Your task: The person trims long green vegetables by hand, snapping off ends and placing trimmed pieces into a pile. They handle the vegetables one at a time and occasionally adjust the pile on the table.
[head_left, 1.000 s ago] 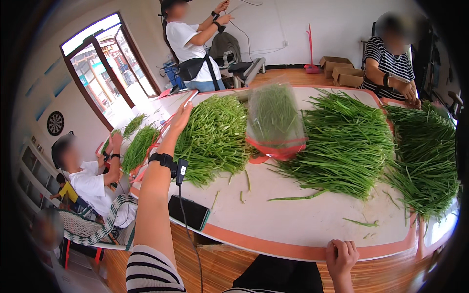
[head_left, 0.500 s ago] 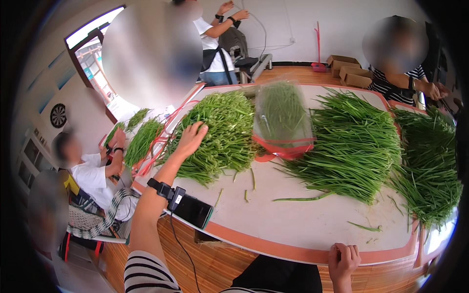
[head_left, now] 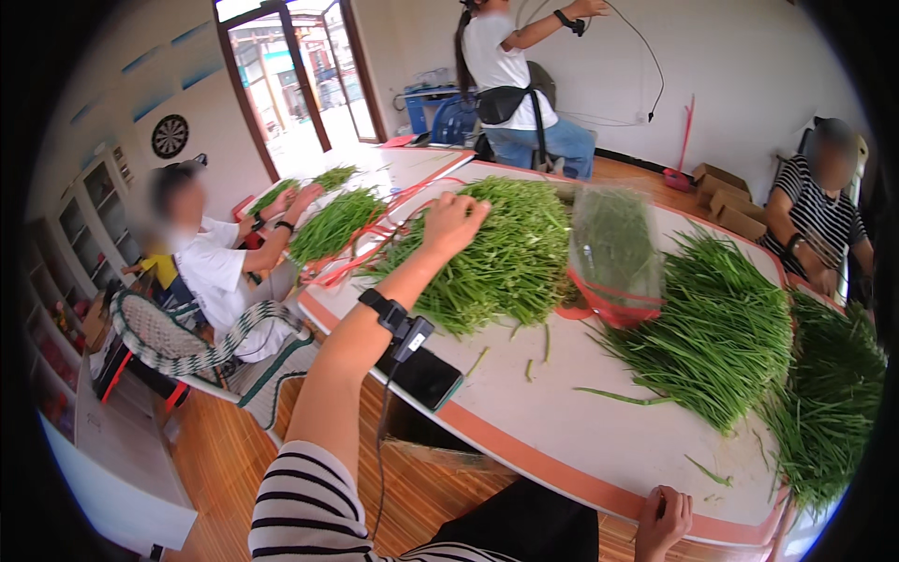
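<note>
My left hand (head_left: 455, 225) reaches over the left pile of garlic chives (head_left: 520, 258), its fingers bent and apart against the near left part of the pile. Pale stem ends show across that pile, and I see nothing held in this hand. At the table's near edge my right hand (head_left: 665, 517) is curled closed; whatever its fingers may hold is hidden. A clear plastic bag (head_left: 615, 245) with a red band lies between the left pile and a larger, darker pile of chives (head_left: 716, 328).
A phone (head_left: 423, 377) lies by the table's near edge (head_left: 524, 465), below my left forearm. More chives (head_left: 824, 384) cover the far right. Red straps (head_left: 370, 241) lie left of my hand. One person (head_left: 229, 272) handles chives at the left; others are at the back and right.
The view has swung to the left, so the piles appear farther right. My left hand stays at the left pile, its fingers more bent than before. My right hand remains curled at the edge.
</note>
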A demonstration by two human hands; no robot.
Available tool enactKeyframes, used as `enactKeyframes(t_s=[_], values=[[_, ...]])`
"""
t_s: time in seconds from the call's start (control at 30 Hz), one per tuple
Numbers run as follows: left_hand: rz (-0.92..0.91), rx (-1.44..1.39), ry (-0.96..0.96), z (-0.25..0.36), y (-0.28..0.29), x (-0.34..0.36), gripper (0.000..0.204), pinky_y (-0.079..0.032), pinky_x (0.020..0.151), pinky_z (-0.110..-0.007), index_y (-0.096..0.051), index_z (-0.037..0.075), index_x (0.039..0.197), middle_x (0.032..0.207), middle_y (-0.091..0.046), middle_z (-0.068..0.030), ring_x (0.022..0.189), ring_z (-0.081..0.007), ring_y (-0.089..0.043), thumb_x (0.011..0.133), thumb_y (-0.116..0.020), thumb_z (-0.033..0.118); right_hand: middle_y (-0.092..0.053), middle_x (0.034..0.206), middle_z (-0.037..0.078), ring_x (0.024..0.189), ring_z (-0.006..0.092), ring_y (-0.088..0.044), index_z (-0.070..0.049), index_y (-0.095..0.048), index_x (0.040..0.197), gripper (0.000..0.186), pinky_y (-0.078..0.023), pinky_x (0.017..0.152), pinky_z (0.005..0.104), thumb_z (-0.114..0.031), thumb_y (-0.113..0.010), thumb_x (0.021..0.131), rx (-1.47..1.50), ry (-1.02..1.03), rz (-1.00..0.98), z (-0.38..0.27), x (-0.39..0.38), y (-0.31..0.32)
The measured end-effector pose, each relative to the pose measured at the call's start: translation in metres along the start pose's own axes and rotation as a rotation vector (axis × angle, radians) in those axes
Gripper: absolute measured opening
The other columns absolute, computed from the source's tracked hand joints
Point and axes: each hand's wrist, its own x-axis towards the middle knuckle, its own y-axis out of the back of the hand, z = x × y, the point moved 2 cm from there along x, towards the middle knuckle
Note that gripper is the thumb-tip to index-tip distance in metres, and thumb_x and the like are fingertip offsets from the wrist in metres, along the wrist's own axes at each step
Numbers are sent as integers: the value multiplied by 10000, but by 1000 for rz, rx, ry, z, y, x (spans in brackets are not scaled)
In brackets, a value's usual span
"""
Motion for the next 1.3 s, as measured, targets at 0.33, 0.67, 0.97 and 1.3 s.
enactKeyframes(t_s=[0.33,0.67,0.97,1.3], values=[[-265,-161,220,-46,-11,72,758,-331,1008,-441,-379,119,1375,1291,-506,-178,1255,-352,-409,849,-359,664,-585,678,71,614,258,-565,-93,-659,804,49,-466,551,355,-136,-636,811,-17,-54,-43,-2,0,7],[-544,-267,245,-24,-46,73,1004,-142,1104,-531,-181,121,1468,1510,-152,-173,1397,-356,-121,752,-367,800,-586,669,82,583,250,-551,-89,-648,788,43,-449,516,355,-132,-656,787,0,-30,11,-2,6,4],[-453,58,127,-10,-24,16,816,-293,1039,-422,-344,63,1398,1348,-366,-198,1271,-369,-339,843,-400,658,-518,560,41,510,227,-485,-70,-608,749,75,-398,489,320,-34,-663,713,79,-113,11,-2,5,3],[-326,51,127,-24,-23,19,790,-275,1053,-449,-293,80,1421,1397,-302,-200,1304,-379,-291,854,-462,603,-544,574,34,502,222,-503,-83,-611,739,94,-411,480,312,-49,-688,697,95,-76,46,-2,10,9]])
